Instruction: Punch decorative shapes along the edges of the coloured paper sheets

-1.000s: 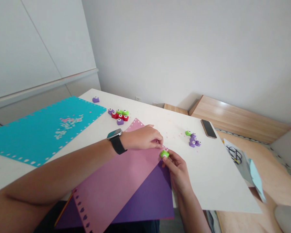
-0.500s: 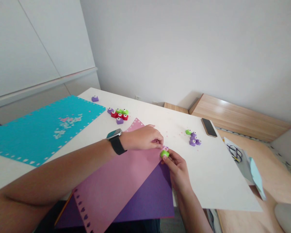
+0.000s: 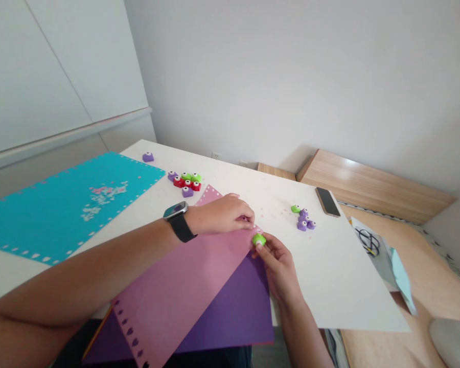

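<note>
My right hand point(image 3: 278, 268) grips a small green craft punch point(image 3: 259, 239), which sits on the edge of a pink paper sheet point(image 3: 184, 276). My left hand point(image 3: 222, 217) pinches that same edge just beside the punch, with a black-strapped smartwatch point(image 3: 178, 220) on its wrist. The pink sheet lies tilted across a darker purple paper sheet point(image 3: 230, 306), and its near edge has a row of punched shapes. The punch's mouth is hidden by my fingers.
On the white table point(image 3: 329, 276) lie a teal sheet point(image 3: 49, 220) with punched edges and paper bits, a red, green and purple punch cluster point(image 3: 186, 181), a lone purple punch point(image 3: 147, 157), more punches point(image 3: 302, 219) and a phone point(image 3: 327, 201).
My hands and the punch stay almost where they were. The whole scene shifts slightly left and up in view as my head moves.
</note>
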Available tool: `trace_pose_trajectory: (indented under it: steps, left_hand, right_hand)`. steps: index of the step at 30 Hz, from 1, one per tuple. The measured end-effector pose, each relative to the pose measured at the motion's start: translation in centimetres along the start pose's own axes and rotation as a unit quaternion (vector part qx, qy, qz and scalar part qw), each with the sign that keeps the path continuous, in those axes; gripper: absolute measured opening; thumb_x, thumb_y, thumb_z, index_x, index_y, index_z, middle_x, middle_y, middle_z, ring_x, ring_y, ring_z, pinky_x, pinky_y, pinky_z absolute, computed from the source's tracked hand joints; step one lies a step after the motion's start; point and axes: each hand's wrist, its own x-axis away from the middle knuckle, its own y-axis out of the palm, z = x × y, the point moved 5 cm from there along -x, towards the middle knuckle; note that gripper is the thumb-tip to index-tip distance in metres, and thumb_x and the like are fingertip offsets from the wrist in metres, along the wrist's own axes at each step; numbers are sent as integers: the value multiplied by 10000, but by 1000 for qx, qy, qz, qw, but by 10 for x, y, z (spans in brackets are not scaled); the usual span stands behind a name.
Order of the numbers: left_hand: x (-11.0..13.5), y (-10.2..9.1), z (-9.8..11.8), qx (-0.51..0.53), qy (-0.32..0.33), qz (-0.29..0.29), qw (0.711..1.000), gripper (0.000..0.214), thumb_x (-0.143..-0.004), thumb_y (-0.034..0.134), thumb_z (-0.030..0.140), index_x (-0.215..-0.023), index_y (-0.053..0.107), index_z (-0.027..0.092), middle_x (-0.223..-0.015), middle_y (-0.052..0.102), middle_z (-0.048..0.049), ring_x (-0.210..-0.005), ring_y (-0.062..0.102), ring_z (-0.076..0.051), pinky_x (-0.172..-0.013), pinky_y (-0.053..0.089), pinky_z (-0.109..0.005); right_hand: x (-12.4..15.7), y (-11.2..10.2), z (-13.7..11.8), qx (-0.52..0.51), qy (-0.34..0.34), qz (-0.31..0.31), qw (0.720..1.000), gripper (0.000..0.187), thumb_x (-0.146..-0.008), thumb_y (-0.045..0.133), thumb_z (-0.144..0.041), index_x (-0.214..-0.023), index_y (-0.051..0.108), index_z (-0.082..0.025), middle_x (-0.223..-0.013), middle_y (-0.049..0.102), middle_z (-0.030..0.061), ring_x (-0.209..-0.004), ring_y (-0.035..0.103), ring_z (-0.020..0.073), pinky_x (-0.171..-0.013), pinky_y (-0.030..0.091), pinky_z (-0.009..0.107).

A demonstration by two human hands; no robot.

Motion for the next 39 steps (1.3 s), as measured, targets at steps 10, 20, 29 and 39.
trace_pose_trajectory:
  steps: [10, 20, 29, 39]
  left_hand:
    - [8, -14, -6, 25, -25, -22, 999, 223, -954, 625, 378, -917, 773, 215, -841, 751, -29, -770, 667, -175, -720, 408, -261]
    - [17, -54, 6, 28, -48, -19, 998, 244, -977, 573, 397, -939, 739, 222, -848, 732, -1, -748, 642, -154, -667, 386, -234]
    - [51, -1, -42, 124, -143, -28, 981, 367, -956, 553, 506, -946, 732, 186, -866, 730, -24, -769, 644, -167, -677, 415, -228]
    - [60, 16, -61, 67, -177, 53, 981, 357, -972, 502, 497, -982, 710, 207, -903, 740, -44, -799, 656, -200, -677, 403, -245]
  right_hand:
    - [-18, -40, -19, -64, 40, 109, 991, 335, -693, 897, -288, -981, 756, -189, -1000, 730, 53, -832, 700, 178, -544, 535, 214]
    - [-104, -24, -45, 376, -69, 6, 924, 508, -733, 777, -570, -998, 743, -139, -759, 695, 37, -549, 526, 132, -474, 347, 249]
    - [-162, 27, -11, 477, -143, -60, 865, 291, -679, 819, -431, -904, 792, -247, -938, 765, 32, -845, 628, 223, -786, 470, 332]
    - [-158, -65, -85, 583, -171, 75, 791, 462, -906, 500, -486, -1145, 730, -164, -1063, 753, 117, -846, 653, 253, -806, 504, 393]
